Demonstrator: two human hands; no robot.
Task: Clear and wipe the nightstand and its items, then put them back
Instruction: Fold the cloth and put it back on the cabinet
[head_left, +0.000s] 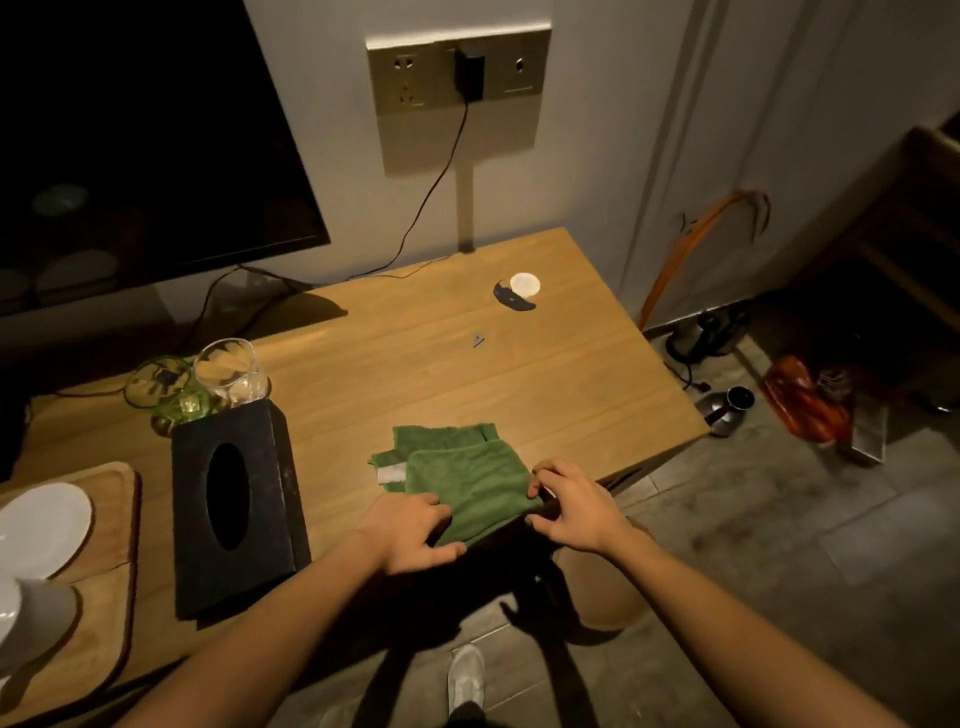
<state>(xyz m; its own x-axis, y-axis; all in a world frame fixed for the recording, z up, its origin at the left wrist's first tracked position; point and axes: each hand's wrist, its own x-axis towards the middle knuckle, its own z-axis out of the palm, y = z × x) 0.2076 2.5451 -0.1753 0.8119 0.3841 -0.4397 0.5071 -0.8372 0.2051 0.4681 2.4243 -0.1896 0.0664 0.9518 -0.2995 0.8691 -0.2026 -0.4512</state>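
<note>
A folded green cloth (457, 473) lies at the front edge of the wooden nightstand top (415, 374). My left hand (410, 535) grips the cloth's near left corner. My right hand (571, 512) pinches its near right corner at the table edge. A black tissue box (234, 509) lies left of the cloth. Behind the box stand a clear glass (234, 369) and green glassware (166, 389). A small white disc (524, 284) and a dark scrap (511, 299) sit near the far right corner.
A wooden tray (109, 561) with a white plate (41, 525) and a cup (31, 618) is at the left. A dark TV screen (145, 130) and a wall socket with a plugged charger (469, 73) stand behind. A kettle (701, 332) and bags sit on the floor to the right.
</note>
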